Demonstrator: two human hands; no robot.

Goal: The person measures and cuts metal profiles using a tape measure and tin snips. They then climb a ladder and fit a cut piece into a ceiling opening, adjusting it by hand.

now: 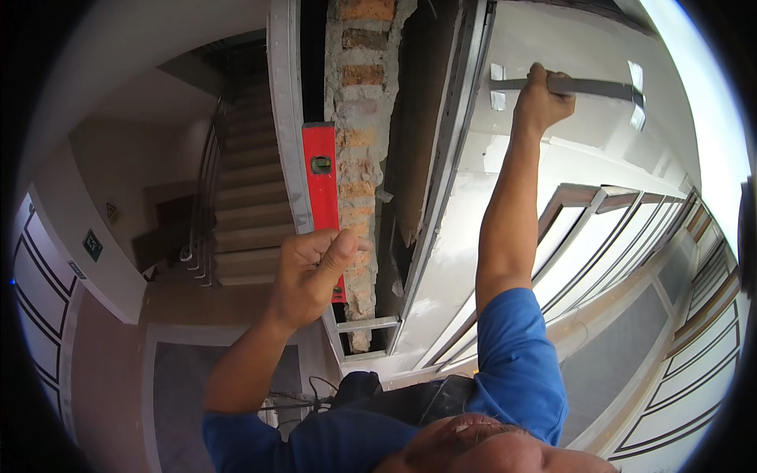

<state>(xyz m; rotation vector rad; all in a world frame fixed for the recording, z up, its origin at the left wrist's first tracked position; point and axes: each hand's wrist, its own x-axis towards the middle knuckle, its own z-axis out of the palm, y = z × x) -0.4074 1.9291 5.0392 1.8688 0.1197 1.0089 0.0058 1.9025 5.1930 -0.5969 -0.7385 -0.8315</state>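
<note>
My left hand [319,272] is closed round the lower part of a red spirit level [319,201], which stands upright along a grey metal frame [288,94], beside a strip of exposed brick and rough mortar [363,75]. Up at the right, my right hand [546,102] grips a long, flat, dark grey bar [595,91] lying across a pale wall panel [591,43]; small light pieces show at both of its ends. A narrow dark gap runs between the brick and a second metal upright [451,197].
A staircase [251,189] with a metal railing rises at the left, near a white panelled door [39,299]. Grey floor covering [185,394] lies below. A long corridor with framed white panels [607,236] runs off to the right. Cables [315,394] show by my body.
</note>
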